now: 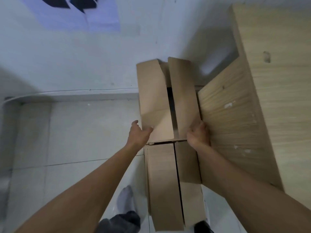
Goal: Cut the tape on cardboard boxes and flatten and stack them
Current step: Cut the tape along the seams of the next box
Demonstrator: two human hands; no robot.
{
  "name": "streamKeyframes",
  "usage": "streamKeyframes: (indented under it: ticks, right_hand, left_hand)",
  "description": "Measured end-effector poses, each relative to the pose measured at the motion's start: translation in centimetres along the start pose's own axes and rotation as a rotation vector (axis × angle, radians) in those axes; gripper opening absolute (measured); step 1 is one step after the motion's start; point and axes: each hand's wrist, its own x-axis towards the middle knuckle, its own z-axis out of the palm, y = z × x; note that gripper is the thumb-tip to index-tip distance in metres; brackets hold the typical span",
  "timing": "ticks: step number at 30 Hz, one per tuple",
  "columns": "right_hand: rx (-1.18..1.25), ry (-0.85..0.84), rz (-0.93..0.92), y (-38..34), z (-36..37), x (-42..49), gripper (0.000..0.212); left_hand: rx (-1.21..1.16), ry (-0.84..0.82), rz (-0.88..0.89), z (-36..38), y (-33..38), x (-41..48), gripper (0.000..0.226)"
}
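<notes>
the cardboard box (154, 98) sits just left of the wooden cabinet (244, 118), its right side touching or nearly touching the cabinet's front, held up in front of the person above the tiled floor (75, 132).

the left hand (138, 134) grips the box on the side away from the cabinet, with one digit laid over the top panel. the right hand (198, 136) has its fingers curled round the edge nearest the cabinet. so both hands are closed on the box and neither holds a blade; i can see no cutter anywhere.

from where i stand the cutting looks finished on this one. the far flaps (181, 84) stand apart with a dark gap running between them, and the near flaps (161, 182) hang loose toward the person with a slit down the middle too. no tape shows across either seam, though the picture is too soft to rule out scraps.

what looks left to do: the box still has some depth, as that dark gap shows hollow inside, so i would say it is mid-collapse rather than flat. it needs pressing shut and laying down. no stack of flattened boxes is in sight on either side of the cabinet, so i cannot tell how many are done or where this one is meant to go.
</notes>
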Motion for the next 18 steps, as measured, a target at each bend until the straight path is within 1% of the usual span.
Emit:
streamKeyframes:
  ticks: [2,4,8,9,12,15,16,18]
  right_hand:
    - [-0.019,0.065,0.007,0.3,1.5,1.6,0.062]
    - [-0.069,0.126,0.011,0.4,2.9,2.4,0.068]
    - [-0.118,0.247,0.02,0.9,4.8,2.5,0.074]
    - [-0.119,0.254,0.025,1.0,4.9,2.5,0.074]
    - [-0.05,0.201,0.078,0.7,3.8,2.3,0.072]
    - [0.079,0.132,0.102,0.3,2.1,0.5,0.062]
    - [0.132,0.095,0.095,0.4,1.5,-0.4,0.059]
    - [0.322,0.012,0.087,0.6,-0.6,-2.6,0.055]
  left_hand:
    - [-0.039,-0.032,-0.042,1.3,-0.8,2.9,0.09]
    - [-0.095,-0.057,-0.071,2.2,-2.2,5.3,0.093]
    - [-0.225,-0.14,-0.115,2.4,-3.5,7.4,0.108]
    - [-0.245,-0.152,-0.112,2.2,-3.3,7.5,0.109]
    - [-0.274,-0.127,-0.09,1.3,-2.4,6.7,0.107]
    - [-0.291,-0.095,-0.075,-0.7,-1.1,4.7,0.11]
    - [-0.308,-0.097,-0.075,-1.7,-0.7,3.8,0.108]
    - [-0.342,-0.142,-0.094,-3.7,0.3,1.0,0.09]
